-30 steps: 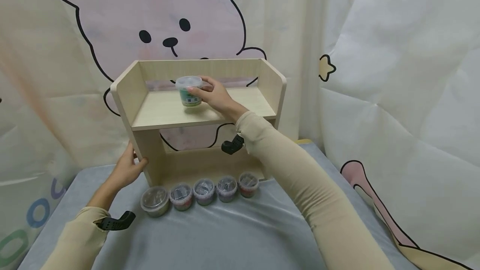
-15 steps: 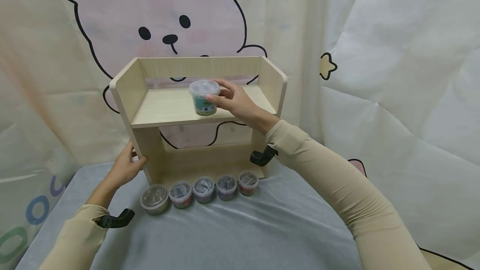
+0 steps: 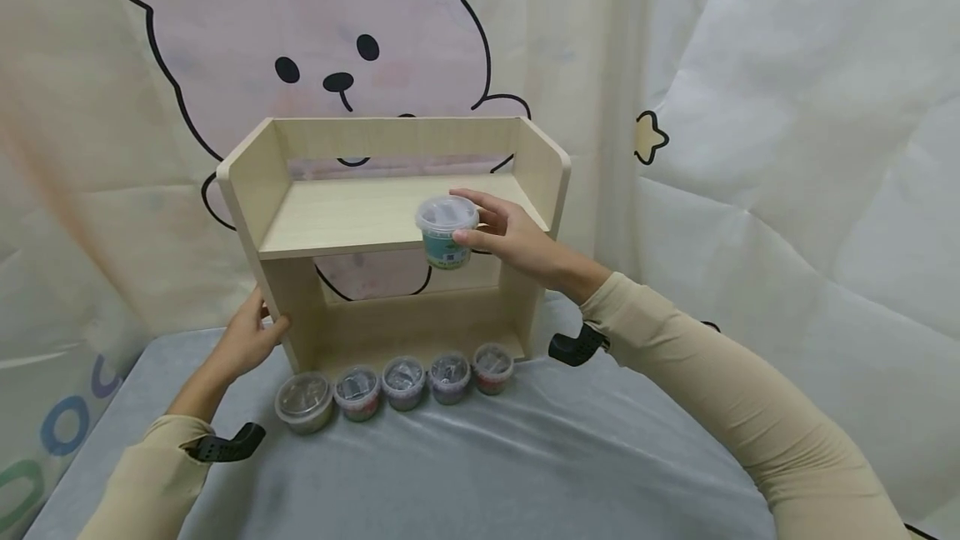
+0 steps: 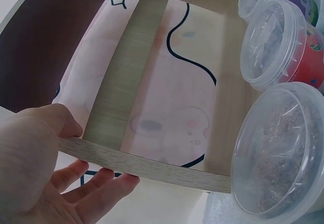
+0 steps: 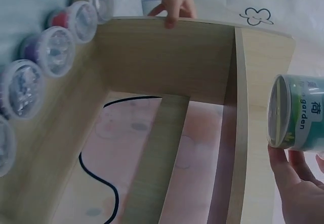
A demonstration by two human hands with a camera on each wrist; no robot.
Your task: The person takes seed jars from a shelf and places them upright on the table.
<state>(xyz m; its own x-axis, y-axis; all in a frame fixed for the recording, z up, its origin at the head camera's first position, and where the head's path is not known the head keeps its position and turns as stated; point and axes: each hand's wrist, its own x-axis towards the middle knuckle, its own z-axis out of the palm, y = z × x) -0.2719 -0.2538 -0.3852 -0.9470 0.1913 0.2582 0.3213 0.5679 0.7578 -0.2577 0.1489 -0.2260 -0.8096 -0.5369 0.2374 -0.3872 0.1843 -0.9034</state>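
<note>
My right hand (image 3: 521, 244) pinches a small plastic tub (image 3: 441, 247) with a clear lid and teal label between thumb and fingers. The tub hangs upright just in front of the upper board of a pale wooden two-tier shelf (image 3: 330, 215). In the right wrist view, printed lettering shows on the label of the tub (image 5: 306, 113). My left hand (image 3: 246, 338) grips the shelf's left side panel low down. In the left wrist view, the thumb of the left hand (image 4: 55, 168) lies on the panel's inner side and its fingers on the outer side.
Several lidded tubs (image 3: 403, 383) stand in a row on the blue-grey cloth (image 3: 480, 473) before the shelf's lower tier. The leftmost tub (image 3: 304, 403) is wider. Behind hangs a curtain (image 3: 585, 90) printed with a pink cartoon animal.
From over the upper board, my right hand has carried the teal tub right, down and toward me, past the board's front edge. The left hand stays on the side panel.
</note>
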